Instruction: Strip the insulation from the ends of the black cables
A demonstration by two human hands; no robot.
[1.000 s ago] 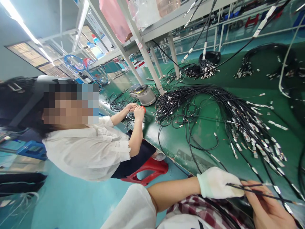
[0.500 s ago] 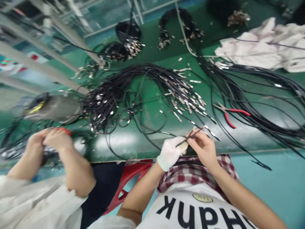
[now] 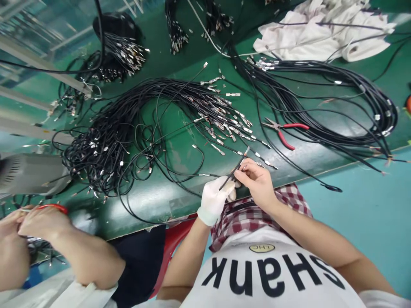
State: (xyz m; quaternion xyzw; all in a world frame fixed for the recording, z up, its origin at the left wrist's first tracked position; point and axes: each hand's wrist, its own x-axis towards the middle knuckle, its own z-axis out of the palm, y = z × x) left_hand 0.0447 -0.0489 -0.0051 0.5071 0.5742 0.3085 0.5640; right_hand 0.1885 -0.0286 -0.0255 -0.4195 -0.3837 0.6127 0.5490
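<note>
My left hand [image 3: 214, 199], in a white glove, and my bare right hand [image 3: 256, 180] meet at the near edge of the green table [image 3: 173, 201]. Both are closed on a thin black wire [image 3: 233, 170] with a metal terminal at its far tip. The wire slants up and away from my fingers. Just beyond lies a large bundle of black wires [image 3: 154, 124] with silver terminal ends fanned toward my hands.
Red-handled pliers [image 3: 284, 129] lie right of the terminals. A second wire coil [image 3: 324, 107] and a white cloth [image 3: 317, 34] sit at the far right. A co-worker's hands [image 3: 32, 222] work at the left beside a grey device [image 3: 32, 173]. More wire bunches lie at the back.
The view has swung from the co-worker at the left down onto my own hands and the table. My hands keep hold of the wire throughout.
</note>
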